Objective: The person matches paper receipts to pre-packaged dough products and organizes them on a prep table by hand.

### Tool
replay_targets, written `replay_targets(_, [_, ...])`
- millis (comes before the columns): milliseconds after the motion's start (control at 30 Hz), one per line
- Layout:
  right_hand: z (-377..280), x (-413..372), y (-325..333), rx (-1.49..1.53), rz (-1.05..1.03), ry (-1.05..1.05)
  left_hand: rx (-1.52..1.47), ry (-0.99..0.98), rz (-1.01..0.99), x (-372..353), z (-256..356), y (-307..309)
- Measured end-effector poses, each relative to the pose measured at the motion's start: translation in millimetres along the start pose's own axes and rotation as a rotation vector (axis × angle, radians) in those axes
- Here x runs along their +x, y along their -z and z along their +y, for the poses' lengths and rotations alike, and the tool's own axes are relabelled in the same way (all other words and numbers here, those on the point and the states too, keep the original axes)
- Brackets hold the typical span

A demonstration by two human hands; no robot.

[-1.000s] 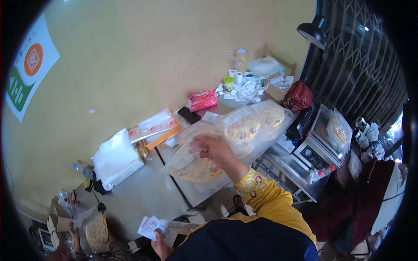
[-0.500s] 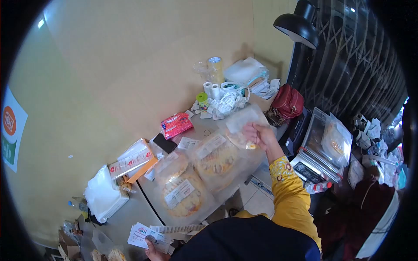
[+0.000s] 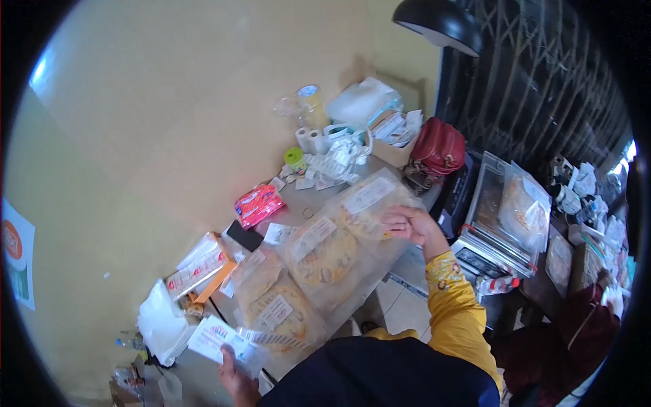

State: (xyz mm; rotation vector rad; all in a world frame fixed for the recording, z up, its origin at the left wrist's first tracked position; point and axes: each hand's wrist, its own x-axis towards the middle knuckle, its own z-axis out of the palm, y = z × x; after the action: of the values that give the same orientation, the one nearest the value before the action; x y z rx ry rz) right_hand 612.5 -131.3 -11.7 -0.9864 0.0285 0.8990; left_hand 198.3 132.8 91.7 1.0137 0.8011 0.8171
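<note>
My left hand [image 3: 235,377] grips a small stack of white printed label sheets [image 3: 221,338] at the lower left, with a strip of labels trailing to the right. My right hand [image 3: 412,225] rests on the lower right part of a clear-bagged pizza [image 3: 359,216], fingers stretched out to the left. A white label [image 3: 368,195] lies on that bag, just above the hand. Beside it are another bagged pizza with a label [image 3: 324,261] and, nearer to me, a third [image 3: 281,313], partly behind the label strip.
Along the wall lie a phone [image 3: 244,236], a red packet [image 3: 259,205], paper rolls [image 3: 310,141] and crumpled backing paper [image 3: 342,159]. A vacuum sealer [image 3: 498,224] with a bagged item stands to the right, near a red bag [image 3: 438,146]. Another person's dark red sleeve [image 3: 576,332] shows at lower right.
My right hand has lowered onto the far bagged pizza, whose raised bag now lies flat with its label showing. My left hand has moved up with the label sheets. The view has shifted.
</note>
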Motion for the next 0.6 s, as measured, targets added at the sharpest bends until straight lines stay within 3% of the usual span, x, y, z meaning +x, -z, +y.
replay_targets(33, [0, -4, 0, -0.011, 0.034, -0.044, 0.005, 0.036, -0.016, 1, 5, -13])
replay_targets(167, [-7, -47, -40, -0.577, 0.187, -0.059, -0.121, 0.131, -0.072, 13, 5, -19])
replay_targets(333, [40, -70, -137, -0.817, -0.283, 0.339, -0.212, 0.27, -0.147, 16, 3, -14])
replay_targets(400, [66, -88, -195, -0.778, -0.513, 0.368, -0.234, 0.32, -0.185, 11, 3, -4])
replay_targets(467, [104, -98, -239, -0.761, -0.679, 0.595, -0.247, 0.356, -0.222, 4, 4, 10])
replay_targets(600, [160, -121, -285, -0.826, -0.733, 0.404, -0.258, 0.366, -0.23, -19, 10, 47])
